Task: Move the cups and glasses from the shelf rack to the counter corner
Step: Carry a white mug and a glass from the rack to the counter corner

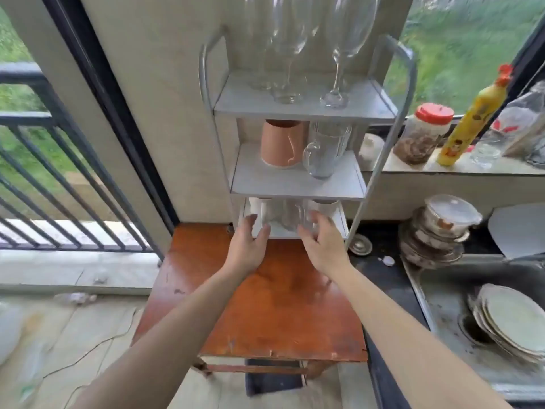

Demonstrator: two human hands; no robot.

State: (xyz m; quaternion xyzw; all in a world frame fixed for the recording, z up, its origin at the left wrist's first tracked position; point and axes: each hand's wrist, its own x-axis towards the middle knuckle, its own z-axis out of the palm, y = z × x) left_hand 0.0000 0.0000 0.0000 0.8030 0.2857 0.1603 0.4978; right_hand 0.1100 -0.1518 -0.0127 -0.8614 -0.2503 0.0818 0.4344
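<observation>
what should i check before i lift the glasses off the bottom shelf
1. Left hand and right hand at the bottom shelf, either side of the clear glasses: ok
2. Fingers closed round a glass: cannot tell, blurred
3. Room under the middle shelf to lift: cannot tell
4. Pink mug and glass mug stand back from the middle shelf's edge: ok
5. Wine glasses upright on the top shelf: ok

Pink cup (282,143), clear glass mug (324,152), white rack (298,184), orange-brown table (283,305), yellow bottle (469,125)
</observation>
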